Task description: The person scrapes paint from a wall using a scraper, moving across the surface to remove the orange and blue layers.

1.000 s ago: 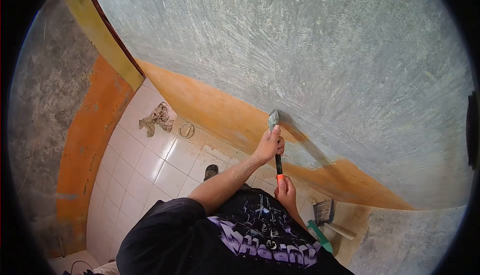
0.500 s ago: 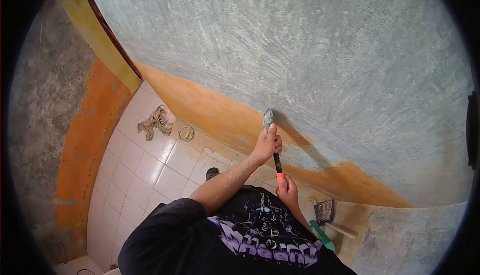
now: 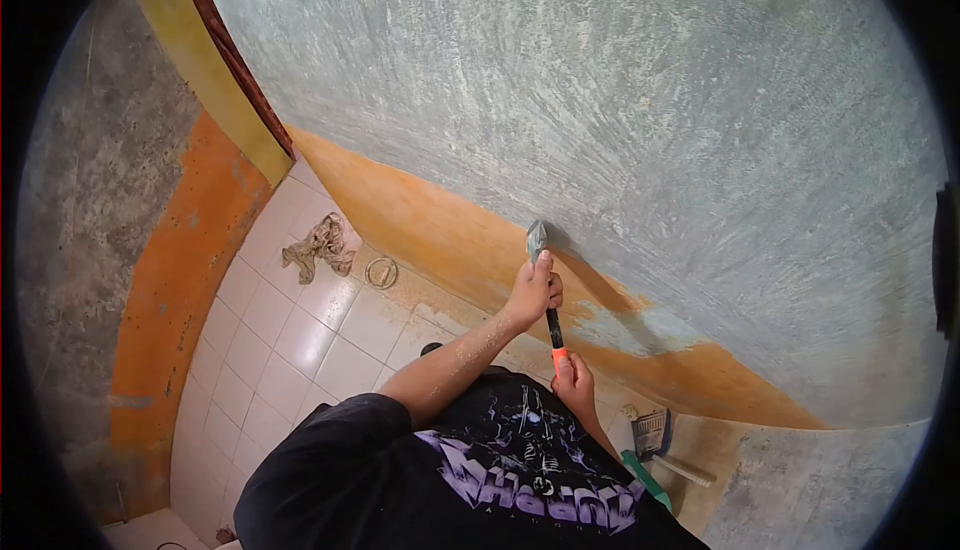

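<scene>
A long-handled scraper [image 3: 556,328] with a grey head, black shaft and orange grip is held in both hands. My left hand [image 3: 533,295] is wrapped round it just below the head, its forearm speckled with pale dust. Lower down, my right hand [image 3: 574,378] is closed on the orange grip. The head is at the wall [image 3: 640,130], near the border between the rough grey surface and the orange paint; whether it touches cannot be made out.
On the tiled floor [image 3: 300,335] lie a crumpled cloth [image 3: 320,248] and a ring-shaped object [image 3: 381,273]. Dust and flakes lie along the wall's foot. A dark blue tray [image 3: 652,433] and a green object [image 3: 646,480] are at the lower right.
The view has shifted slightly, so the cloth and ring appear a little further right and lower. Less of the dark footwear shows. Both hands keep their hold on the scraper.
</scene>
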